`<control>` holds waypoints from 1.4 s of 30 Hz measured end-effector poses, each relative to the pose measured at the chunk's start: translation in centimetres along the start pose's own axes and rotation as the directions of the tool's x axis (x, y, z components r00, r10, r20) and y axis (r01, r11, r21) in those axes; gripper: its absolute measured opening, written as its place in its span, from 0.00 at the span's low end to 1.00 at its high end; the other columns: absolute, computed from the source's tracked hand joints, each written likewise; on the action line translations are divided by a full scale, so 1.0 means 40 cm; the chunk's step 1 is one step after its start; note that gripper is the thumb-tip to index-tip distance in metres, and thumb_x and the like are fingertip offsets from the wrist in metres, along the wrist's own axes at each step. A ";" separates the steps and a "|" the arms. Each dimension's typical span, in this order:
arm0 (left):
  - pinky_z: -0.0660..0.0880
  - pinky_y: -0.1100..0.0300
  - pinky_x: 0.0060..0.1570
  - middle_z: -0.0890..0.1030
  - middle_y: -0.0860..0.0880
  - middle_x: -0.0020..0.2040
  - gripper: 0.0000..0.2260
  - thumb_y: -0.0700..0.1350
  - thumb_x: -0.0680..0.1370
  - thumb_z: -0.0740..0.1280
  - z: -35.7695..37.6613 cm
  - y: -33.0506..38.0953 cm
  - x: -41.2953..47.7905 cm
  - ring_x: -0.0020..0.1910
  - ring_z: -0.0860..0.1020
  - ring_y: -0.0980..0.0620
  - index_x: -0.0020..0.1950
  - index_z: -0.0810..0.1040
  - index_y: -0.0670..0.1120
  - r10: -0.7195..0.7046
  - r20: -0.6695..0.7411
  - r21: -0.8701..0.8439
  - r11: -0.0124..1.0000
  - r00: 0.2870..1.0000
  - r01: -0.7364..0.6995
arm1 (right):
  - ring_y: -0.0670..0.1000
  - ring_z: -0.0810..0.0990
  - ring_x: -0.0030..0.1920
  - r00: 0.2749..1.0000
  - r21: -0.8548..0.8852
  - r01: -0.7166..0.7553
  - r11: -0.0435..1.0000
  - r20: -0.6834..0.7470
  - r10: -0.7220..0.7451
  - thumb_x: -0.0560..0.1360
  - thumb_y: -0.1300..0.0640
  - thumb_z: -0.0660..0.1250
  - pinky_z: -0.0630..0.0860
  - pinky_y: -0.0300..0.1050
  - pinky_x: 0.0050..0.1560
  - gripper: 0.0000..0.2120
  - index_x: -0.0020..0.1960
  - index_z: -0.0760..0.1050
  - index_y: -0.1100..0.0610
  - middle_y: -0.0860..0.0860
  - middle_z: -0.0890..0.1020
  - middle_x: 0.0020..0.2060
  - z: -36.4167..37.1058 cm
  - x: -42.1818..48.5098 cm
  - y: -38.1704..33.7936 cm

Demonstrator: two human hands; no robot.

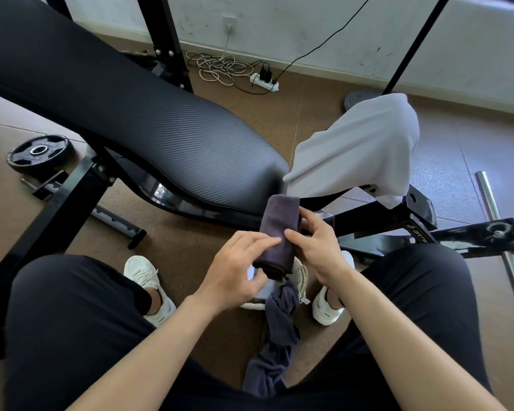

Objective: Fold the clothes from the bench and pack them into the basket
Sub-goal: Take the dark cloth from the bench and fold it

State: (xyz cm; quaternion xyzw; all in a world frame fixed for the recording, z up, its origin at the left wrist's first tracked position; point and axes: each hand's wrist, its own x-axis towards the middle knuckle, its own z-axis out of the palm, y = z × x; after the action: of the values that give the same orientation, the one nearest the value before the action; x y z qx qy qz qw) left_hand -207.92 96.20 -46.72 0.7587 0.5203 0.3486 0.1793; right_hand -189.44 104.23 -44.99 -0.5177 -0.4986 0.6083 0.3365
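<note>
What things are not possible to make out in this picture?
Head view:
Pale object underneath: covered by the left hand and the dark purple folded cloth.
Light grey garment on the black padded bench: its folds hide its shape.
Lettering on the black round weight plate: too small.

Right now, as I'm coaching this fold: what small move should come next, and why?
Probably draw the loose tail up into the fold. The left hand and right hand hold only the folded upper part of the dark garment, and its tail hangs twisted below them.
</note>
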 end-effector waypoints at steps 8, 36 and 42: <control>0.76 0.66 0.62 0.63 0.51 0.77 0.30 0.45 0.78 0.72 -0.026 -0.010 0.023 0.73 0.70 0.53 0.75 0.65 0.64 -0.426 0.305 -0.608 0.601 0.852 0.518 | 0.54 0.84 0.60 0.978 -0.054 0.078 0.995 0.198 -0.066 0.80 0.69 0.66 0.82 0.52 0.57 0.36 0.78 0.60 0.41 0.58 0.83 0.61 -0.007 -0.018 -0.012; 0.70 0.49 0.69 0.68 0.48 0.75 0.40 0.43 0.70 0.79 0.459 -0.474 -0.066 0.73 0.68 0.45 0.76 0.64 0.62 -0.629 0.540 -0.054 0.637 0.559 0.769 | 0.60 0.78 0.59 0.806 -0.859 -0.190 0.476 0.140 0.575 0.73 0.45 0.74 0.77 0.53 0.58 0.26 0.67 0.71 0.53 0.55 0.75 0.60 -0.072 0.226 0.644; 0.75 0.49 0.63 0.69 0.46 0.68 0.39 0.41 0.71 0.77 0.550 -0.531 -0.074 0.65 0.73 0.44 0.74 0.62 0.65 -0.542 0.671 -0.016 0.671 0.506 0.741 | 0.63 0.76 0.62 0.751 -0.931 -0.094 0.353 0.166 0.639 0.75 0.48 0.72 0.75 0.55 0.61 0.33 0.76 0.65 0.51 0.58 0.74 0.64 -0.053 0.244 0.776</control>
State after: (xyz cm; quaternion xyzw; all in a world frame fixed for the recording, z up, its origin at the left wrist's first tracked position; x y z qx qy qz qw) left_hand -206.93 103.88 -76.45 0.5388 0.6176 0.0628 0.5694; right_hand -186.37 105.24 -77.45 -0.5352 -0.6703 0.4312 -0.2799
